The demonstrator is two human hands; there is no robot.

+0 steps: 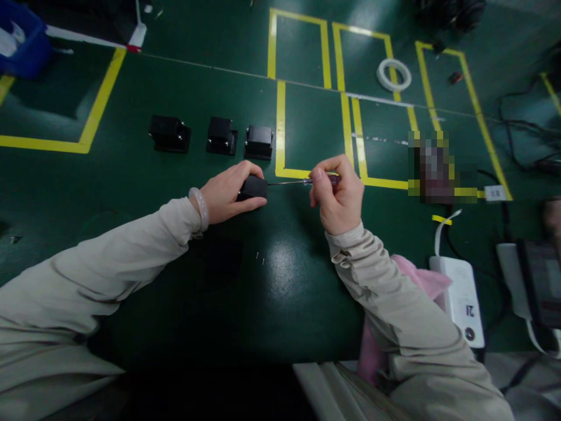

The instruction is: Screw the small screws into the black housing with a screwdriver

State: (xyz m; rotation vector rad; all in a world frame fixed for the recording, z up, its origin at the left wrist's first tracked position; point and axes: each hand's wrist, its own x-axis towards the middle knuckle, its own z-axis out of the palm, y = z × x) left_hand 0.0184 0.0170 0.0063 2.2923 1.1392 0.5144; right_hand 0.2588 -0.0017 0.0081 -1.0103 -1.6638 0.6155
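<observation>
My left hand (230, 193) grips a small black box-shaped part (255, 187) between thumb and fingers, near the middle of the bench. In my right hand (337, 196) is a screwdriver (307, 182) with a clear purplish handle, held level. Its thin shaft points left, and the tip meets the right side of the black part; the exact contact is too small to make out. Two small screws (260, 258) lie on the green surface closer to me. Beyond my left hand stand three similar black parts (169, 134) with shiny screws at their sides.
Yellow tape outlines (280, 128) mark the green bench (144, 105). A roll of white tape (393, 75) lies at the far right. To the right are a white power box (460, 298), a pink cloth (416, 276) and cables. A blue bin (26, 44) stands far left.
</observation>
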